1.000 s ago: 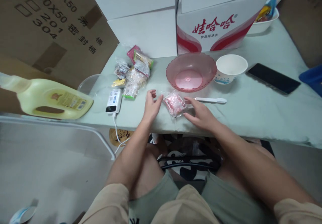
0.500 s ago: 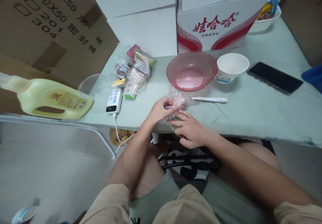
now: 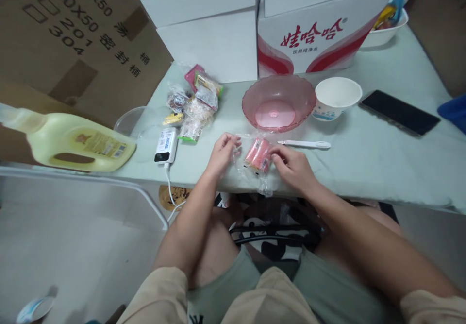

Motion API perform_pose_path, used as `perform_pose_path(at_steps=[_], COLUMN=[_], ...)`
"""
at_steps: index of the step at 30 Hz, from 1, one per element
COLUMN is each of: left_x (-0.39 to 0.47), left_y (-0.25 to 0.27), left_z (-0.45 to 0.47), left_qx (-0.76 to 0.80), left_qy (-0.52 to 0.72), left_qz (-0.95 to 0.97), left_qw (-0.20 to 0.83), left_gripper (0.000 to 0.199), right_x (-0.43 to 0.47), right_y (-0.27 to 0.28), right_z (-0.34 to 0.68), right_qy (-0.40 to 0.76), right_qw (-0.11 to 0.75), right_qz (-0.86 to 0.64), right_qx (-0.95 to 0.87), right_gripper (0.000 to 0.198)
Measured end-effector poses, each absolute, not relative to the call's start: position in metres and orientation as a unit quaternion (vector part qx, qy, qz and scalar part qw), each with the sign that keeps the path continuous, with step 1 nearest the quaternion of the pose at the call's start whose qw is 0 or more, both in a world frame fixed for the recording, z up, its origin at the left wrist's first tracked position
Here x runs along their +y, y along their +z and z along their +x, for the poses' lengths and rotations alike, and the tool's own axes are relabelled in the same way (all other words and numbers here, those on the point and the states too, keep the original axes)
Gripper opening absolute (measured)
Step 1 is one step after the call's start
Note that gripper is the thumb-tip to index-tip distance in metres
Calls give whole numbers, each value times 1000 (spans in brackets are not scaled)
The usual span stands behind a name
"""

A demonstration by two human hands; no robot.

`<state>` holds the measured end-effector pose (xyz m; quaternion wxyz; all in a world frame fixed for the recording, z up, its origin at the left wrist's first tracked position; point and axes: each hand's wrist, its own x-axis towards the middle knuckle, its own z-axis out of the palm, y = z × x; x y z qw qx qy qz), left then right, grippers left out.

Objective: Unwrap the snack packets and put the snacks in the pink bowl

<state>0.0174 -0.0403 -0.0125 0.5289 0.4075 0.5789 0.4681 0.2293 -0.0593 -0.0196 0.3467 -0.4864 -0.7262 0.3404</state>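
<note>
A clear plastic wrapper (image 3: 264, 186) lies spread at the table's front edge, with a pink packet (image 3: 257, 156) of short roll-like pieces on it. What the pieces are, I cannot make out. My left hand (image 3: 223, 153) pinches the left side of the wrapper between thumb and fingers. At the other side, my right hand (image 3: 292, 167) has thumb and forefinger closed at the pink packet's right edge. Just behind lie a white-handled utility knife (image 3: 307, 144) and a pink scalloped bowl (image 3: 251, 110).
A white paper bowl (image 3: 337, 93) and a black phone (image 3: 400, 112) are to the right. Several wrapped snacks (image 3: 198, 110), a white power bank (image 3: 165, 144) with a cable and a yellow jug (image 3: 80, 142) are on the left. Boxes (image 3: 313, 47) stand along the back.
My hands have moved apart, left hand leftward and right hand rightward and up. The wrapper now lies spread, and the pink packet shows between them.
</note>
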Motion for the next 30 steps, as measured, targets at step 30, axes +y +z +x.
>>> perform_pose_path(at_steps=[30], left_x=[-25], left_y=[3], left_z=[-36], left_qx=[483], left_qy=[664], left_qz=[-2], left_qw=[570], left_gripper=[16], right_x=[-47], right_y=[-31], right_z=[233], right_qy=[559], right_qw=[447], right_qz=[-456], right_qx=[-528], right_gripper=[45])
